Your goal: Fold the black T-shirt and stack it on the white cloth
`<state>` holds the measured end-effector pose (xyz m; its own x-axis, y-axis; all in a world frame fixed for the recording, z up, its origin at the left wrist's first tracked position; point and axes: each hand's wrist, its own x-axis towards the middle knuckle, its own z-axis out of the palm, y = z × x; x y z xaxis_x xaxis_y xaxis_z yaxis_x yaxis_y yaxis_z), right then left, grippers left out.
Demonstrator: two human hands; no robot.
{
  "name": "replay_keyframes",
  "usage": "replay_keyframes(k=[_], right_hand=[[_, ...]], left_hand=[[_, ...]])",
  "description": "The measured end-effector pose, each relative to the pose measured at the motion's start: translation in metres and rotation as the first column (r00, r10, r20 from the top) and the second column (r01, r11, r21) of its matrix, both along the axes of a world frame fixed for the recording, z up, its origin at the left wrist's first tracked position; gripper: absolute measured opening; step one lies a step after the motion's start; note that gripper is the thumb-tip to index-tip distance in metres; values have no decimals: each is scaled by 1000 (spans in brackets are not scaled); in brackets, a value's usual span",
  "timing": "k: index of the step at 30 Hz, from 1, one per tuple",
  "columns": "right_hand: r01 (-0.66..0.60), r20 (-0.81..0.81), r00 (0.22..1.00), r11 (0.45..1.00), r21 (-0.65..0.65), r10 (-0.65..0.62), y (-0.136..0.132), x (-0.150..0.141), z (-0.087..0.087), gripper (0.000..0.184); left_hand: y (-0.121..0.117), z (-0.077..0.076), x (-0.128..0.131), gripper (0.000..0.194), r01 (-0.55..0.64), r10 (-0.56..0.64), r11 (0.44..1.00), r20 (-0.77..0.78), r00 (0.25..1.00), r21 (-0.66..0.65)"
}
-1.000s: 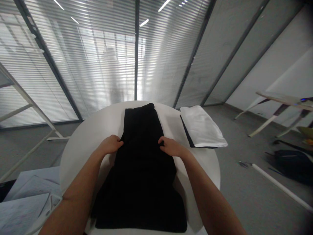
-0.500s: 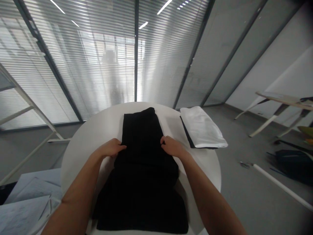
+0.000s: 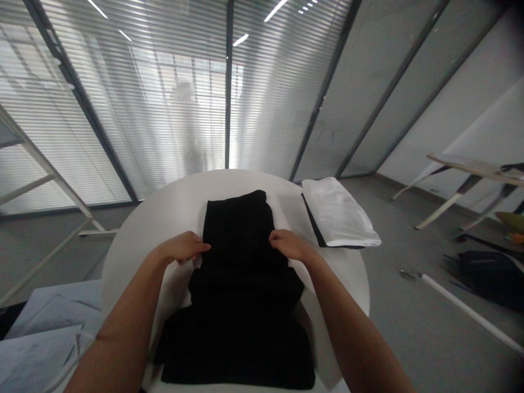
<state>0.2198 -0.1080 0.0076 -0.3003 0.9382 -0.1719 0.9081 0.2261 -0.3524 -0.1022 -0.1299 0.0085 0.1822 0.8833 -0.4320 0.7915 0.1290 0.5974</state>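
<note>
A black fabric garment (image 3: 239, 327) lies flat and layered on a round white table (image 3: 172, 207), its far edge bunched. My left hand (image 3: 180, 246) grips the garment's left side at mid-length, fingers curled over the edge. My right hand (image 3: 289, 244) pinches the opposite side at about the same height. Beyond my right hand, a folded white cloth with a black layer beneath (image 3: 338, 213) lies near the table's far right rim, apart from the garment.
Sheets of paper (image 3: 45, 327) lie at the lower left, beyond the table. A white frame (image 3: 41, 180) stands at the left. On the grey floor at right are a white rod (image 3: 462, 308), a black bag (image 3: 491, 275) and a low folding table (image 3: 470, 169). Glass walls with blinds stand behind.
The garment's far edge has slid toward me across the table, and the fabric has bunched into more folds between my hands. My hands stay in nearly the same place.
</note>
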Motion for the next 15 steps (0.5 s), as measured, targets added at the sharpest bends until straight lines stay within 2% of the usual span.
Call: replay_keyframes(k=[2, 4, 6, 8, 10, 12, 13, 15], right_hand=[[142, 10, 990, 984, 109, -144, 0, -1, 0, 26], [248, 13, 967, 950, 190, -255, 0, -2, -3, 36], [247, 12, 967, 951, 185, -253, 2, -2, -6, 41], [186, 7, 982, 974, 131, -189, 3, 1, -9, 41], [59, -26, 998, 997, 39, -58, 4, 5, -8, 35], [-41, -67, 997, 999, -32, 39, 4, 8, -6, 27], [-32, -64, 997, 999, -32, 30, 4, 8, -5, 22], [95, -14, 995, 994, 48, -94, 3, 6, -5, 20]], left_hand=[[-1, 2, 1, 60, -53, 53, 999, 12, 999, -15], [4, -2, 6, 63, -182, 186, 978, -33, 982, 106], [9, -7, 12, 56, -236, 270, 938, -108, 957, 253], [11, -9, 13, 47, -188, 243, 936, -158, 957, 298], [9, -7, 11, 42, -108, 134, 977, -133, 982, 185], [4, -2, 7, 43, -46, 48, 998, -57, 997, 31], [3, -1, 5, 45, -41, 41, 999, -32, 999, -9], [4, -1, 5, 51, -116, 117, 993, -34, 993, 28]])
